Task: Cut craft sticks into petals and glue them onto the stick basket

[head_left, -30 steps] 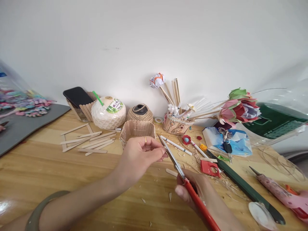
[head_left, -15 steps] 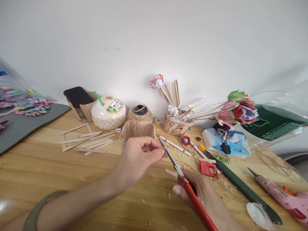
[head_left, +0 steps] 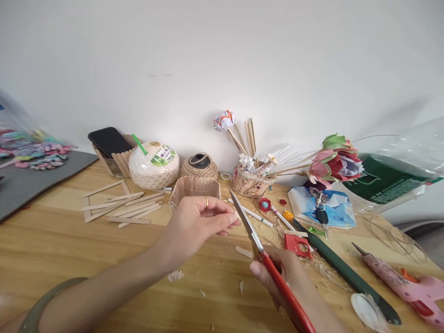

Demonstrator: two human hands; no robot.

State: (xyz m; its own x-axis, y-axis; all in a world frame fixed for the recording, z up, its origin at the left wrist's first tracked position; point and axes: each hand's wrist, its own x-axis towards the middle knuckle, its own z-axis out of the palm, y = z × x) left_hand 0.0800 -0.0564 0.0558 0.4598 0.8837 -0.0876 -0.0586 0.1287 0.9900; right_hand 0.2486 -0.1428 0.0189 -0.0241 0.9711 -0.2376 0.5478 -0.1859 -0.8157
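My right hand (head_left: pixel 280 273) is wrapped round the red-handled scissors (head_left: pixel 282 286), whose blades point up and away to the left. My left hand (head_left: pixel 204 219) pinches a small pale piece (head_left: pixel 237 216) between thumb and fingertips, just left of the blades. Fingers hide most of that piece, so its exact shape cannot be told. Behind my left hand stands a small wooden-stick box (head_left: pixel 196 185). Small cut wood petals (head_left: pixel 175 276) lie below my left forearm, and a short craft stick piece (head_left: pixel 243 252) rests near the scissors.
Craft sticks (head_left: pixel 121 206) lie scattered at the left, near a wrapped coconut (head_left: pixel 154 165) and a phone (head_left: pixel 110 141) in a stick holder. Twine (head_left: pixel 198 166) stands behind. At the right are a green-handled knife (head_left: pixel 350 268), a pink glue gun (head_left: pixel 398 282) and paper flowers (head_left: pixel 335 162).
The view has shifted slightly, revealing the cut petals below my left forearm. The scissors blades look a little wider apart, and both hands keep their grips.
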